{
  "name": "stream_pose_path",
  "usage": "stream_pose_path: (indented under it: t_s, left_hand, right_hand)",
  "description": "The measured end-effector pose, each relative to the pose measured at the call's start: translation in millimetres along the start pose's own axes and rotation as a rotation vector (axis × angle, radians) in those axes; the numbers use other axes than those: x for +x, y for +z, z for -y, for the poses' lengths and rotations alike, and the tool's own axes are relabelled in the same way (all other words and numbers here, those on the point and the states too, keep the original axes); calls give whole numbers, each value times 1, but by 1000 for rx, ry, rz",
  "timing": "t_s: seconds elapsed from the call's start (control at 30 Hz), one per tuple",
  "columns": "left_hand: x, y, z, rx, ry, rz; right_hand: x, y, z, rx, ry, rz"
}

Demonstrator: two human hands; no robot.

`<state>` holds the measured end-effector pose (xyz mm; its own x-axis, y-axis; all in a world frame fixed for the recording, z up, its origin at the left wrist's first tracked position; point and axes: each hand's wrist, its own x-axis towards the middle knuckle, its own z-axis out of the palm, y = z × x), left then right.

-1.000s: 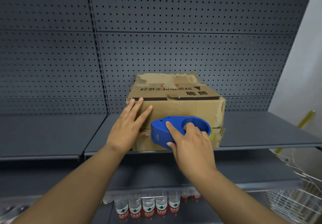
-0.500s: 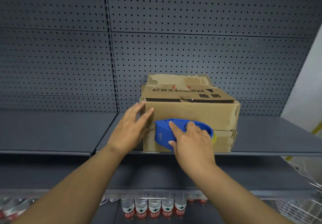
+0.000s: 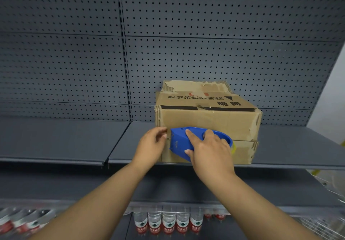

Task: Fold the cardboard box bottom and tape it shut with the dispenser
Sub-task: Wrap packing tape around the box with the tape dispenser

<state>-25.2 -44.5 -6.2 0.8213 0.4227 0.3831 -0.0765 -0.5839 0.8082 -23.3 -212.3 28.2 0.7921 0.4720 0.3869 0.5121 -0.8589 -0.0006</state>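
Nearest to me, below my forearms, a row of clear plastic water bottles with red labels (image 3: pixel 169 223) stands on a lower shelf. Above them, my right hand (image 3: pixel 211 152) has its grip wrapped over the blue plastic tape dispenser (image 3: pixel 183 142), index finger stretched along the top and thumb underneath, pressing it flat against the front face of the brown cardboard box (image 3: pixel 207 122). The dispenser lies across the seam where the two front flaps meet, near the box's left edge, and a bit of yellow shows at its right end. My left hand (image 3: pixel 151 146) is just beside the dispenser at the box's left front corner, fingers curled with the tips pinching at the corner edge; I cannot tell exactly what lies between them. The box sits at the front edge of the dark grey metal shelf (image 3: pixel 65 140), lying on its side so the printed panel with black characters faces up. Behind it rises the grey perforated back panel (image 3: pixel 205 34).
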Motion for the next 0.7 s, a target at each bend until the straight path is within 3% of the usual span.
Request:
stream_pose_path:
  t_s: [0.13, 0.43, 0.7]
  left_hand:
    - [0, -1, -5, -192, -79, 118]
    - [-3, 5, -13, -529, -203, 171]
    - [1, 5, -16, -421, -141, 225]
  right_hand:
    - [1, 0, 1, 1, 3, 6]
    - [2, -3, -3, 33, 1, 20]
    - [-5, -3, -10, 68, -16, 3]
